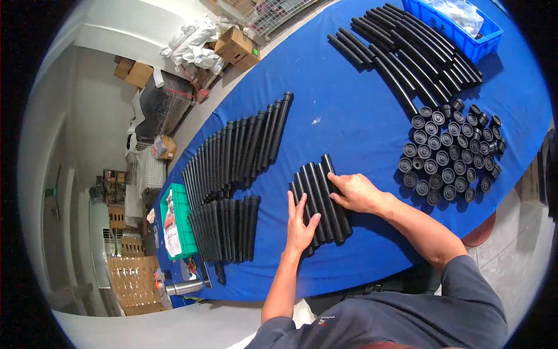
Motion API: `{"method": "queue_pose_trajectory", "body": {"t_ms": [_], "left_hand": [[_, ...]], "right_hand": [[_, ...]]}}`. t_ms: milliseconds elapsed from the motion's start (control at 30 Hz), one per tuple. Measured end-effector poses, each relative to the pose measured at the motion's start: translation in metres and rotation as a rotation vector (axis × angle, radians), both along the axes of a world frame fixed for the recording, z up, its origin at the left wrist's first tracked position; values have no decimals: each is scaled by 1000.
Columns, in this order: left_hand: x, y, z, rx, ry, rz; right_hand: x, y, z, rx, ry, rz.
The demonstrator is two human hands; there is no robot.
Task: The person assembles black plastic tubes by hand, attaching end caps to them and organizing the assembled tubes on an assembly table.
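A row of several black tubes [322,200] lies side by side on the blue cloth in front of me. My left hand [299,231] rests along the left side of this row, its fingers stretched out and its thumb apart over the tubes. From the right, my right hand [359,193] touches the outermost tube, with finger and thumb apart; its other fingers are partly hidden. Neither hand is seen wrapped round a tube. Left of them lie two rows of capped black tubes, an upper row [238,151] and a lower row [226,230].
Many loose round black caps [447,154] sit in a cluster to the right. Behind them is a pile of bare black tubes [407,52] and a blue crate [485,46] holding plastic bags. A green bin [189,224] stands at the left table edge, near a metal cylinder [185,287].
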State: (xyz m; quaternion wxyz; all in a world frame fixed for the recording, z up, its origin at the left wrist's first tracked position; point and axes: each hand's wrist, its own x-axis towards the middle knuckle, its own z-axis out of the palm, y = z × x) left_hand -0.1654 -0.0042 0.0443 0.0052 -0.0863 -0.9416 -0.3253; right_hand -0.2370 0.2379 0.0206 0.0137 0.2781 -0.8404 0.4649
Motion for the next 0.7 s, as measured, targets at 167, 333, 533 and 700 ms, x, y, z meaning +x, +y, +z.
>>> {"method": "queue_pose_trajectory", "body": {"t_ms": [167, 333, 533, 700], "left_hand": [[8, -3, -12, -17, 35, 46], [6, 2, -1, -53, 33, 73], [-18, -15, 10, -127, 98, 123], [-107, 27, 48, 7, 265, -20]], "right_hand": [[8, -7, 2, 38, 9, 9], [7, -5, 3, 91, -38, 85], [-1, 5, 9, -27, -28, -98], [-12, 2, -9, -97, -19, -161]]}}
